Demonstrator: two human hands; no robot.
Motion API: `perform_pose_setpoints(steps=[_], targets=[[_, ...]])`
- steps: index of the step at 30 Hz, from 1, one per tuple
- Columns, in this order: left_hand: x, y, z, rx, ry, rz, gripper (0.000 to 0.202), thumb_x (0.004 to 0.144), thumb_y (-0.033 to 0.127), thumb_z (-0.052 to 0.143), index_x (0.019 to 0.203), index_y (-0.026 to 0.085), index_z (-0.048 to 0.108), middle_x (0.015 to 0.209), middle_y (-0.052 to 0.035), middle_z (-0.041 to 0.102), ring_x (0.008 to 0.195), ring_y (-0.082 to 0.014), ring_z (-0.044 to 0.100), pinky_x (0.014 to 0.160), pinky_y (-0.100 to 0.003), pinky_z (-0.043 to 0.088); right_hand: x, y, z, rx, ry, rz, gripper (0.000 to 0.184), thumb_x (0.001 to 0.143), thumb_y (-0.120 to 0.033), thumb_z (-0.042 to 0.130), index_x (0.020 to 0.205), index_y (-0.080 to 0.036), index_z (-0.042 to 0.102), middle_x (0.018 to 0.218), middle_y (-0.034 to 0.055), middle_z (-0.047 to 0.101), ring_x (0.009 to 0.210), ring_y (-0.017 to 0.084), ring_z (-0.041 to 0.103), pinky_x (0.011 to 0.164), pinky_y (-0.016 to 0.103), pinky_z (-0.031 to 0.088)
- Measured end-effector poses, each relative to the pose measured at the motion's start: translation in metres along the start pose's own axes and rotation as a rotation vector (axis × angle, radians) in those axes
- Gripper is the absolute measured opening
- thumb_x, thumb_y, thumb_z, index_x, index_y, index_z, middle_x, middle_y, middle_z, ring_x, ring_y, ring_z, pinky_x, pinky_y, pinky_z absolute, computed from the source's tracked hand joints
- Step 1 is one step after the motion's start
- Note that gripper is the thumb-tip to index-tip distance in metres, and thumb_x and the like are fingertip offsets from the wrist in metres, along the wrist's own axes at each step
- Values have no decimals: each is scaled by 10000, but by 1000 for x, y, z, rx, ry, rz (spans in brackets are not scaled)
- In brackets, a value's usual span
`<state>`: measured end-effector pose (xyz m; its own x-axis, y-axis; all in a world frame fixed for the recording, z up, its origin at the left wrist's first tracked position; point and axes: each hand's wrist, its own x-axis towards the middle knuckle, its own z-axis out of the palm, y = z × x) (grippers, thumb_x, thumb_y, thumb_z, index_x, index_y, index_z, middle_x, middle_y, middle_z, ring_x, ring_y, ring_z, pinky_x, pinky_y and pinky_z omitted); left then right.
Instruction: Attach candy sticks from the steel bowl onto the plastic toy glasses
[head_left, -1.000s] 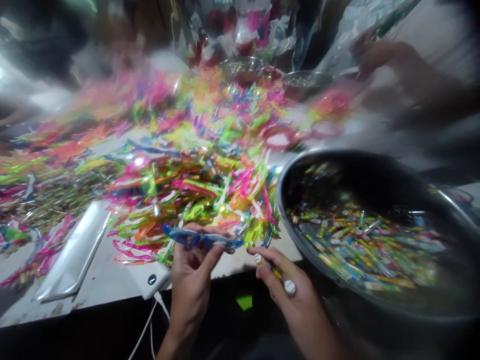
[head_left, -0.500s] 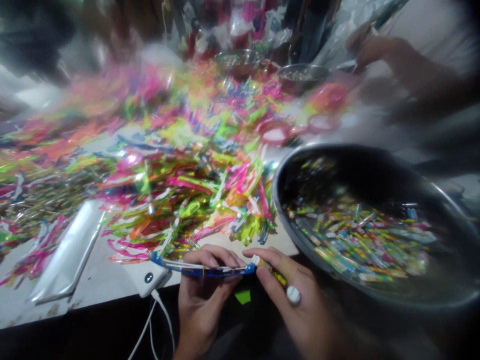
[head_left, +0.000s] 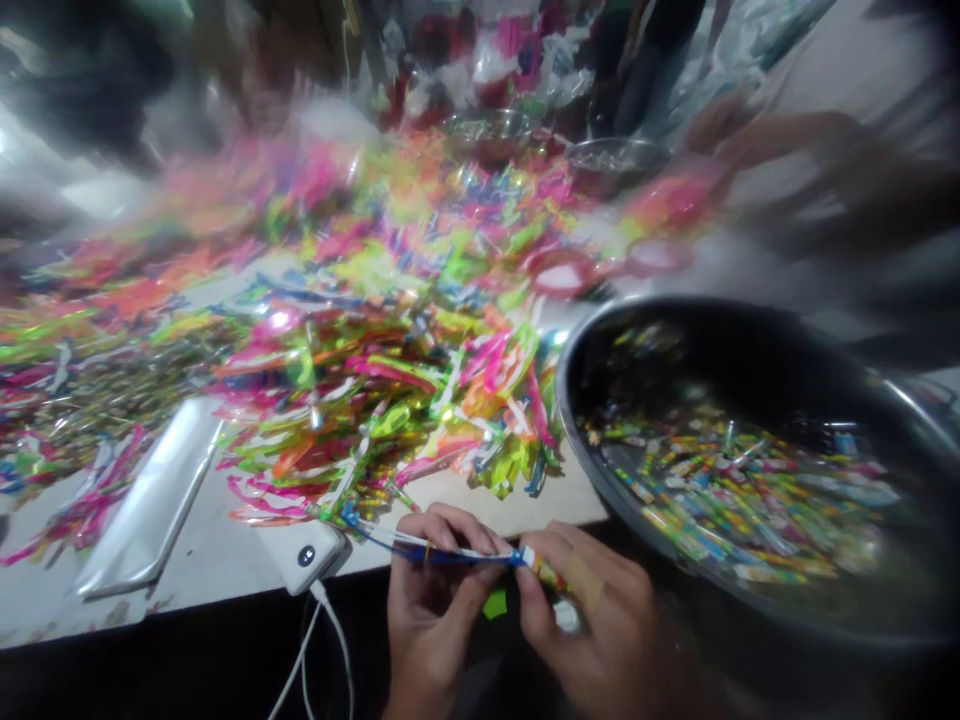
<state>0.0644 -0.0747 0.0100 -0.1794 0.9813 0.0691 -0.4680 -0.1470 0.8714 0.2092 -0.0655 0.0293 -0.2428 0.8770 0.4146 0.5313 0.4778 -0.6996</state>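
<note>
My left hand (head_left: 435,590) is closed round a long thin blue plastic piece (head_left: 420,545) that lies level at the table's near edge. My right hand (head_left: 592,610) is closed on a small striped tube with a white cap (head_left: 559,590), and its tip meets the right end of the blue piece. Both hands are close together below the heap of bright plastic strips (head_left: 390,380).
A large metal bowl (head_left: 600,340) at the right holds many small coloured tubes. A white power bank (head_left: 307,555) with a cable and a silvery foil pouch (head_left: 150,510) lie at the table's near edge. Another person's hand (head_left: 757,130) shows blurred at the far right, near smaller metal bowls (head_left: 615,155).
My hands have come together and lower toward me. The blue piece dropped from above the heap to the table edge, and the tube's tip now meets its right end.
</note>
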Motion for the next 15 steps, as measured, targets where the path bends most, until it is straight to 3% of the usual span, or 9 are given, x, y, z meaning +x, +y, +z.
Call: perform_pose_setpoints(steps=[2, 4, 6, 8, 10, 12, 15], targets=[[1, 0, -8, 79, -13, -21, 255, 885, 115, 745, 990, 287, 588, 905, 32, 674, 847, -120, 713, 798, -219, 603, 1, 3, 1, 71, -30, 63, 157, 951, -165, 574, 843, -198, 683, 718, 34, 696, 648, 184, 676, 647, 285, 550], [8, 1, -25, 315, -54, -15, 285, 937, 202, 708, 1172, 318, 594, 1044, -11, 723, 962, -165, 739, 849, -262, 606, 6, 6, 1, 196, -76, 235, 186, 980, -248, 583, 854, -197, 710, 758, 38, 716, 698, 192, 697, 683, 279, 557], [22, -1, -48, 767, -96, 91, 404, 997, 263, 620, 1382, 316, 512, 1258, -79, 704, 1139, -223, 709, 936, -338, 589, 21, 8, 3, 384, -98, 445, 236, 999, -372, 600, 929, -198, 744, 863, 49, 754, 812, 219, 724, 750, 290, 568], [40, -5, -70, 1209, -116, 247, 433, 1008, 265, 574, 1434, 273, 499, 1368, -124, 653, 1262, -279, 638, 1030, -443, 537, 51, 9, 11, 560, -106, 561, 309, 987, -466, 620, 1016, -190, 757, 948, 61, 771, 908, 249, 728, 782, 310, 577], [59, -13, -85, 1464, -134, 345, 376, 980, 205, 569, 1355, 216, 588, 1346, -155, 659, 1285, -342, 598, 1075, -555, 471, 97, 3, 28, 643, -108, 542, 353, 966, -495, 638, 1066, -177, 754, 971, 66, 773, 935, 261, 729, 742, 312, 585], [75, -23, -91, 1547, -134, 381, 291, 943, 137, 571, 1211, 184, 672, 1258, -167, 695, 1220, -377, 612, 1043, -609, 455, 150, -8, 50, 682, -103, 484, 383, 962, -494, 641, 1140, -174, 752, 951, 67, 767, 908, 259, 728, 651, 297, 578], [87, -38, -95, 1647, -125, 420, 219, 910, 89, 584, 1072, 173, 705, 1125, -155, 726, 1066, -352, 651, 931, -546, 501, 213, -26, 80, 740, -91, 413, 410, 967, -474, 644, 1243, -182, 724, 952, 62, 765, 795, 220, 726, 552, 264, 542]])
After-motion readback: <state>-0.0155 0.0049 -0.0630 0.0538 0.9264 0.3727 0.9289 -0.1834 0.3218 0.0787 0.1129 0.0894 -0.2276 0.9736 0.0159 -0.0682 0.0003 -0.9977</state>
